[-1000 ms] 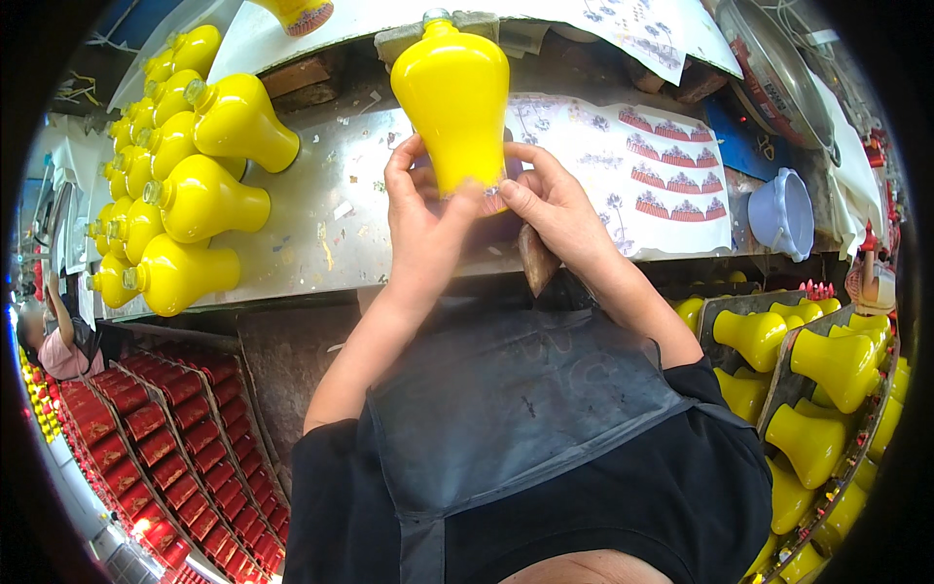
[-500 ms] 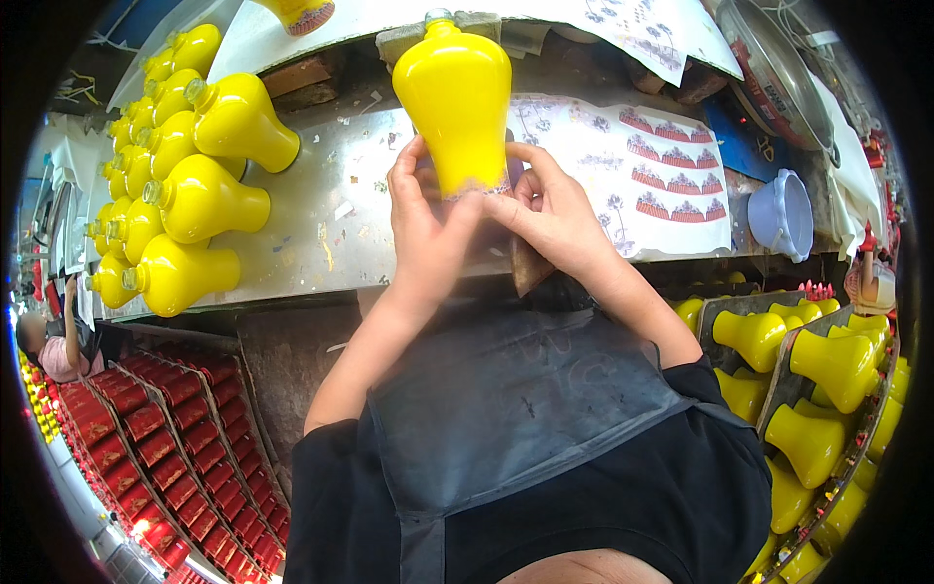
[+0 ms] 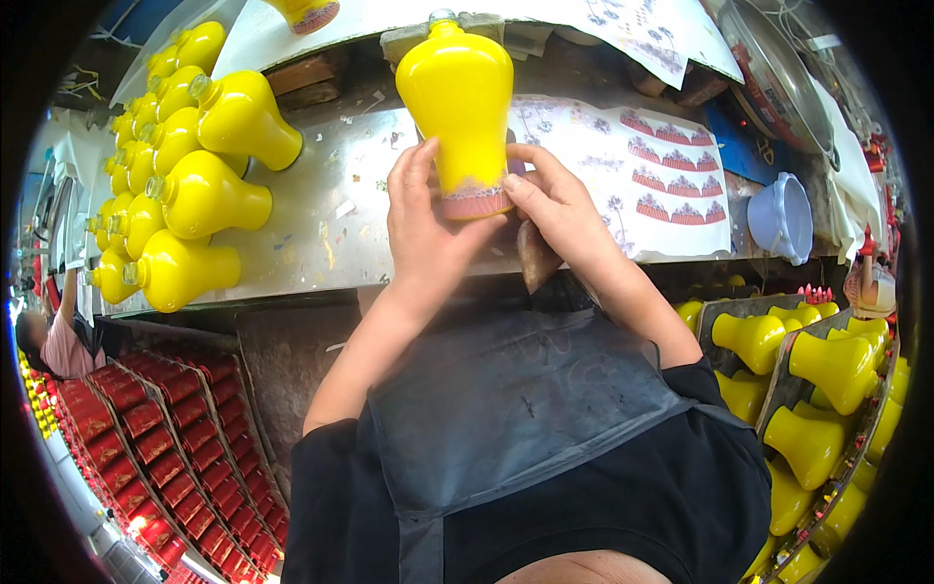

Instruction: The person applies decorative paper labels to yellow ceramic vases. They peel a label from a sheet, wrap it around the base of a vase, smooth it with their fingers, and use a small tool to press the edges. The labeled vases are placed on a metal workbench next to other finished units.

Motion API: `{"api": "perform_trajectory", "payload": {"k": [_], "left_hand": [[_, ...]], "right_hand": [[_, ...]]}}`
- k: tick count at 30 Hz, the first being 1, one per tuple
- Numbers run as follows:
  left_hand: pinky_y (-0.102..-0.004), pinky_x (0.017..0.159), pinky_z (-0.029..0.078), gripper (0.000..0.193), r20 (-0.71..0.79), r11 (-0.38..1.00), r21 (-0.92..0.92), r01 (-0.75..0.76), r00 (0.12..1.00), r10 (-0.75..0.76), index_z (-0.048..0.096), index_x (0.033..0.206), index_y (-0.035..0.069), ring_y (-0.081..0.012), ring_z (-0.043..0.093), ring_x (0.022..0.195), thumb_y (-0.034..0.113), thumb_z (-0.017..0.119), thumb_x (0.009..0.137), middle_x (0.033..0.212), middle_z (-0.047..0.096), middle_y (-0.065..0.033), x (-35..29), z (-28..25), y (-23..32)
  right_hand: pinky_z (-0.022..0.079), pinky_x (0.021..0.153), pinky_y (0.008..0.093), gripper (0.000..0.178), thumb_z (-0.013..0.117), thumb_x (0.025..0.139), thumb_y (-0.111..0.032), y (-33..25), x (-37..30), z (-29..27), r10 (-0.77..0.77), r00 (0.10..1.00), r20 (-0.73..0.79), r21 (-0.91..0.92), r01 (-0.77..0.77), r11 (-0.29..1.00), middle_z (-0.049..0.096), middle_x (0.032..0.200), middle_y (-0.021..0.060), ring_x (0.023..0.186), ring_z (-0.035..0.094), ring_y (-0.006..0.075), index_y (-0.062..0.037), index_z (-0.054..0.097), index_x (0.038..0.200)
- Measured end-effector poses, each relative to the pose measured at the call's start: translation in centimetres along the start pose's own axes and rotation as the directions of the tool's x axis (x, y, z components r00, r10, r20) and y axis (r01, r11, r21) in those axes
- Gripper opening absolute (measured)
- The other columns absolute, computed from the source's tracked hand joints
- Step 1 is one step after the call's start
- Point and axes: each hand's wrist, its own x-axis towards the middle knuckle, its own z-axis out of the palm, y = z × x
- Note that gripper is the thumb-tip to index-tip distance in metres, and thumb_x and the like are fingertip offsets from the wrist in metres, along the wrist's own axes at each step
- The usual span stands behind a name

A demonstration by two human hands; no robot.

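Note:
A glossy yellow bottle (image 3: 455,97) with a clear glass neck lies in front of me, its neck pointing away and its base toward me. A pinkish patterned decal band (image 3: 475,200) wraps the visible side of its base. My left hand (image 3: 428,234) grips the base from the left, fingers along the side and thumb just under the bottom edge. From the right, my right hand (image 3: 556,206) closes on the base, its thumb resting on the right end of the band. The fingers behind the bottle are partly hidden.
Several yellow bottles (image 3: 209,195) lie stacked at the left of the metal bench (image 3: 326,209). A decal sheet (image 3: 671,229) lies right, near a lavender bucket (image 3: 778,216). Racks of red pieces (image 3: 165,443) and yellow bottles (image 3: 812,443) flank me. Another person (image 3: 68,341) is far left.
My thumbs have moved apart from the middle of the base: the left slid below the edge, the right shifted to the right side. More of the decal band now shows.

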Motion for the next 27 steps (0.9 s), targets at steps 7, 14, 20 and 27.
{"api": "perform_trajectory", "payload": {"k": [7, 14, 20, 27], "left_hand": [[-0.0393, 0.104, 0.05, 0.089, -0.02, 0.992, -0.05, -0.115, 0.993, 0.114, 0.039, 0.152, 0.004, -0.0287, 0.056, 0.12, 0.018, 0.088, 0.08, 0.141, 0.046, -0.0161, -0.1, -0.6, -0.7], [-0.0347, 0.09, 0.052, 0.046, -0.052, 0.967, 0.11, -0.228, 0.971, 0.235, 0.061, 0.118, 0.003, -0.0238, 0.058, 0.103, 0.015, 0.086, 0.081, 0.122, 0.055, -0.013, -0.3, -1.3, 1.0], [-0.0349, 0.086, 0.052, 0.037, -0.088, 0.949, 0.136, -0.284, 0.951, 0.297, 0.064, 0.107, 0.005, -0.0263, 0.059, 0.102, 0.005, 0.087, 0.077, 0.114, 0.059, -0.0133, -0.2, -1.2, 1.6], [-0.0356, 0.082, 0.053, 0.033, -0.105, 0.948, 0.134, -0.287, 0.948, 0.301, 0.065, 0.104, 0.005, -0.0256, 0.062, 0.098, 0.004, 0.086, 0.078, 0.111, 0.06, -0.0134, -0.4, -0.9, 1.4]], "right_hand": [[0.049, 0.086, 0.0231, 0.033, 0.057, 0.099, -0.015, -0.9, -0.8, -3.2, 0.188, 0.979, 0.077, 0.43, -0.203, 0.88, 0.066, 0.102, 0.0029, 0.096, 0.062, 0.0088, -0.0019, 0.063, 0.129], [0.054, 0.097, 0.0273, 0.034, 0.068, 0.094, -0.002, -2.5, -3.2, -2.2, -0.086, 0.986, -0.142, 0.016, 0.089, 0.996, 0.07, 0.117, 0.0094, 0.111, 0.067, 0.0136, 0.0024, 0.061, 0.127], [0.057, 0.082, 0.0274, 0.028, 0.075, 0.09, -0.005, -3.6, -4.0, -0.7, -0.304, 0.92, -0.246, -0.212, 0.255, 0.943, 0.077, 0.102, 0.0121, 0.093, 0.072, 0.0124, 0.0051, 0.069, 0.115], [0.058, 0.084, 0.0269, 0.029, 0.074, 0.088, -0.001, -3.4, -3.9, -0.3, -0.348, 0.911, -0.222, -0.337, 0.263, 0.904, 0.076, 0.104, 0.0106, 0.095, 0.072, 0.0121, 0.0057, 0.07, 0.116]]}}
